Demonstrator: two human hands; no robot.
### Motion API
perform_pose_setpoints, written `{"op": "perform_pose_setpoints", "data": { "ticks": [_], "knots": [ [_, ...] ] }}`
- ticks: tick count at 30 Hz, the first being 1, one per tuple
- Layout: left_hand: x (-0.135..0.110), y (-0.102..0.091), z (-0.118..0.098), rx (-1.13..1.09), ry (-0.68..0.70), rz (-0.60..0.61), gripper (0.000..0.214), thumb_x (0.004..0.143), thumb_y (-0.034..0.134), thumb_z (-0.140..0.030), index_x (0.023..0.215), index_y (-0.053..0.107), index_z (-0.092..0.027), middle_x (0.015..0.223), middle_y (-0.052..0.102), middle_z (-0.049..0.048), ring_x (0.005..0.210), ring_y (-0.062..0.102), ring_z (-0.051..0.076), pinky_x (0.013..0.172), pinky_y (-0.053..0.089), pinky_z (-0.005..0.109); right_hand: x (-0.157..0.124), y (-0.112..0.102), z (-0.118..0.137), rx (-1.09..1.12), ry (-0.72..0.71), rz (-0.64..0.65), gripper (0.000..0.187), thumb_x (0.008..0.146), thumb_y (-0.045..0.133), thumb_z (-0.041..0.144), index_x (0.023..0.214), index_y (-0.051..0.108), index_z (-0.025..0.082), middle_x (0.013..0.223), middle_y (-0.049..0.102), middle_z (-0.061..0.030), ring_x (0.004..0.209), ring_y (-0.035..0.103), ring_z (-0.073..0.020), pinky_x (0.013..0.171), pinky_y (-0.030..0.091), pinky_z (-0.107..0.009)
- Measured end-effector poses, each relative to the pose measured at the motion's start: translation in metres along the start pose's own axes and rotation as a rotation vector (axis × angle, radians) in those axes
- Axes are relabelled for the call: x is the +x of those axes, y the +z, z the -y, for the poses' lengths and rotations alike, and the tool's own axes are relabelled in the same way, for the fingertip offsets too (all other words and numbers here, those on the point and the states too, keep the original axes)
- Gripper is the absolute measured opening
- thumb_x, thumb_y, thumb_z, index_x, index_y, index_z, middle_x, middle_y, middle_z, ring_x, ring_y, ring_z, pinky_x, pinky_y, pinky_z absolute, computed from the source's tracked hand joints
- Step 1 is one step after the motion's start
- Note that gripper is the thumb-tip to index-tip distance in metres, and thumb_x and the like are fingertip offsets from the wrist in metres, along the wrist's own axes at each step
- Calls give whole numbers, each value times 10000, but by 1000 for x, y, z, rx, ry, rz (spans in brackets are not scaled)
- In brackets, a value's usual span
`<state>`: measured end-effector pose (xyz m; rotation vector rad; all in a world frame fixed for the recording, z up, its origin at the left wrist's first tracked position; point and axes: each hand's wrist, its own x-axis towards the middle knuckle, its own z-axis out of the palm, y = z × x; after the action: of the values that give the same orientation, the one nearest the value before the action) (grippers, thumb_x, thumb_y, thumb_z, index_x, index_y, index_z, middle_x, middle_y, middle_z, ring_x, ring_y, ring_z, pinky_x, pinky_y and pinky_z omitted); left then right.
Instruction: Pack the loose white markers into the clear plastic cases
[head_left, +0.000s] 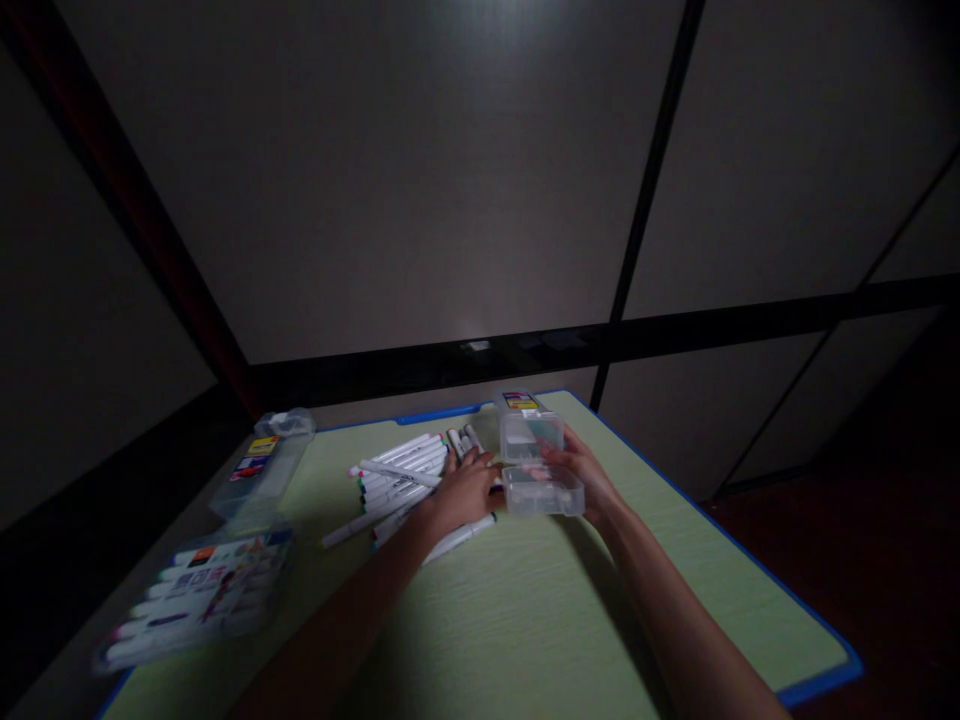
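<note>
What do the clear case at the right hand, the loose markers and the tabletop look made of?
Clear case: probably rigid plastic, glossy; part of the right hand shows through it.
Loose markers: likely white plastic, smooth; barrels catch pale highlights.
Tabletop: perhaps laminate, satin, pale green; faint grain-like streaks, core hidden.

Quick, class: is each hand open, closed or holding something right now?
Left hand: open, spread over the markers.
Right hand: holding the clear box.
</note>
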<state>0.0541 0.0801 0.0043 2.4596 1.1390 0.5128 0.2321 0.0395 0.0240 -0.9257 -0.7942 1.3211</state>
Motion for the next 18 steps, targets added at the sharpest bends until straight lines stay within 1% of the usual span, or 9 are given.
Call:
{"op": "perform_pose_setpoints", "data": {
  "ticks": [3,6,9,11,13,15,17,18],
  "knots": [
    [-2,-6,9,28,-43,6,270,706,625,-289,976,628,-280,1260,527,100,1261,341,362,1020,21,634,0,0,-1,-16,34,20,717,562,599,102,1236,450,295,973,676,-2,594,652,-155,472,522,-257],
    [-4,-13,15,18,-68,34,246,716,624,-298,961,633,-270,1264,527,101,1261,352,347,1028,10,620,-1,0,-2,-44,68,15,684,543,604,95,1182,482,302,962,673,12,599,652,-147,474,522,-248],
    [-5,-20,18,-60,-62,32,177,755,583,-295,914,652,-259,1221,559,109,1234,393,343,1018,-4,631,-3,2,-4,-79,94,16,658,543,611,99,1151,487,318,931,672,31,574,643,-127,474,513,-232],
    [-5,-25,17,-146,-80,-8,165,780,540,-259,897,658,-256,1175,587,99,1194,442,318,1034,4,609,-4,3,-5,-106,104,27,656,549,610,100,1151,480,324,935,668,34,569,639,-123,470,508,-230],
    [-7,-29,15,-254,-117,-78,165,770,537,-221,872,664,-249,1110,620,84,1142,488,283,1070,55,543,-5,4,-6,-131,110,36,661,552,603,99,1160,472,325,956,660,31,579,637,-123,466,501,-227],
    [-9,-31,13,-374,-130,-157,154,731,569,-194,832,675,-244,1037,649,68,1089,518,260,1087,150,457,-5,4,-8,-154,104,48,669,559,591,105,1178,459,323,988,651,23,591,633,-124,470,500,-230],
    [-13,-30,12,-462,-117,-212,173,701,586,-169,822,684,-246,994,665,57,1058,532,246,1070,238,393,-5,4,-9,-181,98,64,676,568,580,117,1197,438,320,1021,639,14,600,627,-122,478,499,-233],
    [-15,-29,11,-478,-113,-225,201,700,578,-155,846,685,-243,999,666,54,1056,534,242,1057,270,377,-5,4,-9,-198,99,70,679,571,576,122,1204,428,318,1033,633,9,605,623,-121,481,498,-233]
  ]
}}
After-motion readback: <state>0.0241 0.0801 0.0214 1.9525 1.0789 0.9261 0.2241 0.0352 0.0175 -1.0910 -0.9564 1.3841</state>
